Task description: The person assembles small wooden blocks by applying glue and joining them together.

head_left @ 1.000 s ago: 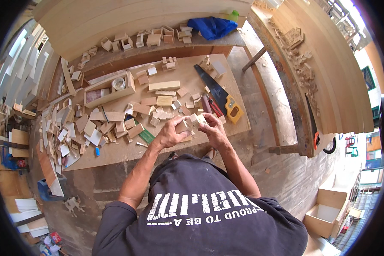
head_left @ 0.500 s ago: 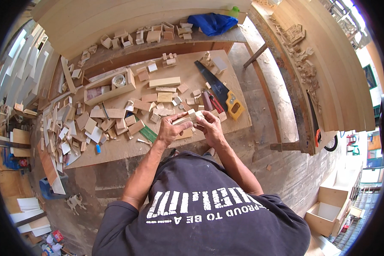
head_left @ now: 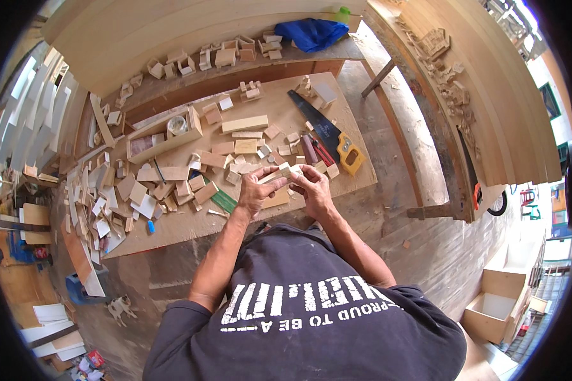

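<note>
Pinching a pale wood block [head_left: 274, 176] between the thumb and fingers of your left hand [head_left: 255, 192], you bring it up against the fingertips of your right hand [head_left: 313, 188], which are closed on a smaller wood piece [head_left: 295, 170]. Both hands are gripping; the fingers hide too much to tell whether the two pieces touch. You hold them above the near edge of the counter [head_left: 187, 225], to the left of the handsaw [head_left: 327, 133] and closer to you than its yellow handle. Just left of the handsaw lie a purplish roll-shaped thing [head_left: 309, 148] and a red tool [head_left: 321, 152]. Farther left of it, you have a long pale block [head_left: 245, 123] and, well apart, an open wooden box [head_left: 171, 145] with a round container [head_left: 177, 125] inside. Leftmost from the handsaw spreads your heap of offcuts [head_left: 136, 190], with a green strip [head_left: 222, 199] at the heap's end nearer the handsaw. Just beyond the handsaw's tip stands a small wooden assembly [head_left: 304, 84]. Farther beyond the handsaw, you face a bench [head_left: 270, 65] bearing a row of small wooden assemblies [head_left: 225, 57] and a blue sheet [head_left: 311, 35].
</note>
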The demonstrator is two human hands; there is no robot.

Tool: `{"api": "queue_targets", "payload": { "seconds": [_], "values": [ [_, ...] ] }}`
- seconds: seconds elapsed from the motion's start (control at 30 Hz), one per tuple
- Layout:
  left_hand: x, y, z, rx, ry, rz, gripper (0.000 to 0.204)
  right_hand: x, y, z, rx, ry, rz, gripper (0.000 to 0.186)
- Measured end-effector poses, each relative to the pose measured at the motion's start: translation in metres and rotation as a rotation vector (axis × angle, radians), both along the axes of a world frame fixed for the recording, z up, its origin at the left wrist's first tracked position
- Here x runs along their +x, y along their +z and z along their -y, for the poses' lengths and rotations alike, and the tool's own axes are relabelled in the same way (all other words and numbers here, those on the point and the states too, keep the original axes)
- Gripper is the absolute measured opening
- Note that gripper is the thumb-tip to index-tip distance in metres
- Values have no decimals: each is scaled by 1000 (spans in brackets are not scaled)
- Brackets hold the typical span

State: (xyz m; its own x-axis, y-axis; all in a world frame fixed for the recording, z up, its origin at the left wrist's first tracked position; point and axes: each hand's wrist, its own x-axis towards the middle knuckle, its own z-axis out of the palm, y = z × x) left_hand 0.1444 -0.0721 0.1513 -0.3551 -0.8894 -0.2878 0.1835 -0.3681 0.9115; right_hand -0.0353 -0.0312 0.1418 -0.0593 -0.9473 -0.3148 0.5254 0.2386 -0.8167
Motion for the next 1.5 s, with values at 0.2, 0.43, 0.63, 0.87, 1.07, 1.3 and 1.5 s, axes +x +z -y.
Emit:
{"api": "queue_targets", "payload": {
  "seconds": [0.2, 0.43, 0.63, 0.87, 1.07, 1.3, 1.5],
  "values": [
    [3, 4, 6, -21, -35, -3, 47, 3, -2, 5, -59, -14, -48, 36],
    [2, 5, 10, -2, -19, -13, 47, 9, 4, 10, -124, -35, -7, 35],
    [8, 1, 7, 10, -71, -117, 40, 6, 9, 12, -164, 50, -123, 35],
    [28, 2, -5, 222, -249, -331, 56, -17, 69, 18, -200, 397, -348, 48],
    [26, -8, -22, 324, -219, -434, 55, -26, 52, 28, -285, 584, -307, 53],
    [18, -7, -23, 170, 7, -351, 42, -12, 41, 19, -398, 369, -344, 59],
    [-1, -1, -18, -140, 37, -21, 46, -18, 19, 11, -188, 307, -488, 35]
  ]
}}
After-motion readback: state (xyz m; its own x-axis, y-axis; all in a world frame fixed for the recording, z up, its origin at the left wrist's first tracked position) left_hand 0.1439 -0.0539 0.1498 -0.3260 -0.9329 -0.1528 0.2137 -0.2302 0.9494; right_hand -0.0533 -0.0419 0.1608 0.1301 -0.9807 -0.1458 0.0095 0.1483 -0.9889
